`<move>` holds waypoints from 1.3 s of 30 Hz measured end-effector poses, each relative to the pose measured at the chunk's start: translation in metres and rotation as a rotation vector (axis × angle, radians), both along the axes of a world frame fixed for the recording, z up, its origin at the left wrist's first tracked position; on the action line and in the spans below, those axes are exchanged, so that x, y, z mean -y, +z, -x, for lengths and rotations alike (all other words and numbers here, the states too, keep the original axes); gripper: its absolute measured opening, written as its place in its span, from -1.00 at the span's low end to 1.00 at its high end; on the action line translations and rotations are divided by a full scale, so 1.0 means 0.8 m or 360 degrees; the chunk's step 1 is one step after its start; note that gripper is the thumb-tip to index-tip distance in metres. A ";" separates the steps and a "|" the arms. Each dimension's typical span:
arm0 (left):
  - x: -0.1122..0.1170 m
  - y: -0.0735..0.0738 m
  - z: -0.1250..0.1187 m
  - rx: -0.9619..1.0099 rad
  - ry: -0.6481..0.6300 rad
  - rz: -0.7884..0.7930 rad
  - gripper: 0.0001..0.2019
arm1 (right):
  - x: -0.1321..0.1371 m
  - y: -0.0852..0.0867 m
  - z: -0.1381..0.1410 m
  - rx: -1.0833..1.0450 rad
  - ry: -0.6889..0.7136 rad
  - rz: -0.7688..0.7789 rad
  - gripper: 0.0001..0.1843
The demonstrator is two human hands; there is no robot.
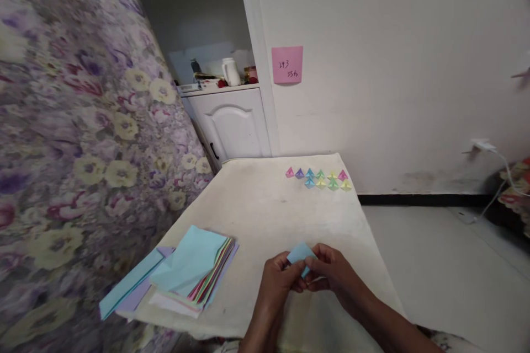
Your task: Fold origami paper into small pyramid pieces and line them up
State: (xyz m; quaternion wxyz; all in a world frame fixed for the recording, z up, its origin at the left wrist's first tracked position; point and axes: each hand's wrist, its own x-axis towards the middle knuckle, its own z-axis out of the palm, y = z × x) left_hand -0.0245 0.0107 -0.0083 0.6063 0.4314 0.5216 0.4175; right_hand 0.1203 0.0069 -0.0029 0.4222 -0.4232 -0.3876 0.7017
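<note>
Together, both hands (276, 278) (332, 269) pinch a small, flat, straight-edged piece of blue paper (300, 252).

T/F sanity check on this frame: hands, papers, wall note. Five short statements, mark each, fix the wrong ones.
1. The left hand and right hand both hold one small blue paper. True.
2. The stack of coloured paper lies to the right of both hands. False: it lies to their left.
3. The small folded pieces sit in two rows near the far right corner of the table. True.
4. The top sheet of the stack is red. False: it is light blue.
5. A pink note with handwriting is on the wall. True.
</note>
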 end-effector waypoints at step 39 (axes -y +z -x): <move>0.008 0.008 -0.008 0.0163 0.0191 -0.0075 -0.71 | -0.005 0.005 0.000 0.0067 -0.0071 -0.0057 -0.78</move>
